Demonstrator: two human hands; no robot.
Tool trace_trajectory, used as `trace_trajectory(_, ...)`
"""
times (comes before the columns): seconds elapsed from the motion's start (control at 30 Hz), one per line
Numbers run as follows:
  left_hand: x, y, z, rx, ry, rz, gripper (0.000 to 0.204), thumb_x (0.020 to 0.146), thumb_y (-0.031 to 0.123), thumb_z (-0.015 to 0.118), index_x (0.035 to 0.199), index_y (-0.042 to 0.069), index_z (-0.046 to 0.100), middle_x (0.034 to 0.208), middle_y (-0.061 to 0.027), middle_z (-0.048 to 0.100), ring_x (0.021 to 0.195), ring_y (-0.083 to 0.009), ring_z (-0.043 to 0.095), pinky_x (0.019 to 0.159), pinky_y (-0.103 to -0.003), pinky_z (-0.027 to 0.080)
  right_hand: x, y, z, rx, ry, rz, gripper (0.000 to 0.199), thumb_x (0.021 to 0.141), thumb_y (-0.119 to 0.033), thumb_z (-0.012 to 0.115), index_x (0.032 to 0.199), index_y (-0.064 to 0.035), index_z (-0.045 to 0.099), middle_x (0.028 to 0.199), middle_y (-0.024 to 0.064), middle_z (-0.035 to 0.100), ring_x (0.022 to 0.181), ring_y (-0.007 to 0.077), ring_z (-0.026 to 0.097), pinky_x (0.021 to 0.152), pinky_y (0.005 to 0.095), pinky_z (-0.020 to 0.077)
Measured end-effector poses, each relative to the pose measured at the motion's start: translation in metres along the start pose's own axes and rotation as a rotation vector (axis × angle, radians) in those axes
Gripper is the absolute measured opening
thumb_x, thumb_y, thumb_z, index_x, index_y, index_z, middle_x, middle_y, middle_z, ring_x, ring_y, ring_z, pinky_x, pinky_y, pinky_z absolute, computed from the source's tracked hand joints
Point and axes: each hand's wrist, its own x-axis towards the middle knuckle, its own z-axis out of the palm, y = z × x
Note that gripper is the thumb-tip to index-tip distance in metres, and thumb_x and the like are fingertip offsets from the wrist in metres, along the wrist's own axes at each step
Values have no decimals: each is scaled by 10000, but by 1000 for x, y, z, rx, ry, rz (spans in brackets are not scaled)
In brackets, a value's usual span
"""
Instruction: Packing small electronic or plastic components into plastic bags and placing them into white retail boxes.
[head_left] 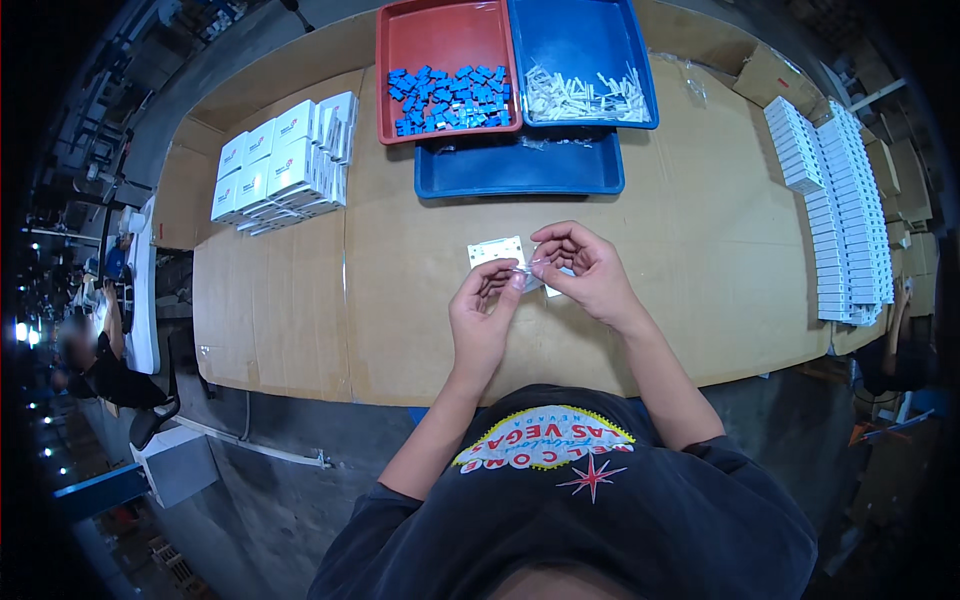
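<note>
Over the middle of the cardboard-covered table, my left hand and my right hand meet with their fingertips pinched. Between them is a small translucent, whitish piece, perhaps thin plastic; its exact kind is too small to make out. Just beyond my left fingers lies a flat white square part with small dark marks, partly covered by the hand. Some more white shows beneath my right fingers, mostly hidden.
Ahead, a red tray holds blue parts and a blue tray holds white sticks. Both rest over another blue tray. White boxes are stacked left; rows of white parts stand right. Another person sits far left.
</note>
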Motion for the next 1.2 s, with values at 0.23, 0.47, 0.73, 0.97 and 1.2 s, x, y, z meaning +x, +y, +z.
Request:
trace_trajectory(0.23,-1,2,-3,-154,69,-34,158,1032,61,668,1159,-34,663,1046,-63,704,979,-100,663,894,-253,529,-3,6,5,123,4,128,232,970,-18,713,1195,15,666,1093,68,718,1003,100,677,903,253,541)
trace_trajectory(0.47,0,1,-5,-148,48,-60,144,1037,65,661,1138,-36,664,1024,-73,713,966,-117,684,888,-259,538,-6,17,4,127,56,125,138,989,-63,716,1098,21,712,1012,41,735,895,71,668,774,230,517)
trace_trajectory(0.73,1,0,-4,-162,70,-91,149,1035,64,662,1136,-46,668,1019,-79,720,961,-121,695,886,-265,545,-7,23,2,150,123,142,124,980,-63,721,1086,1,705,994,67,750,922,112,705,842,260,555)
trace_trajectory(0.97,0,0,-7,-170,63,-118,145,1026,47,669,1136,-47,670,1031,-76,723,972,-119,696,879,-255,545,-8,24,4,182,123,149,83,981,-54,703,1052,-10,698,988,54,741,923,102,695,843,252,547)
trace_trajectory(1.2,0,3,-5,-168,56,-95,146,1025,53,672,1134,-45,670,1022,-79,722,968,-115,694,871,-251,543,-9,20,8,333,126,183,96,970,-71,707,1046,-12,708,968,51,742,899,95,676,812,249,514)
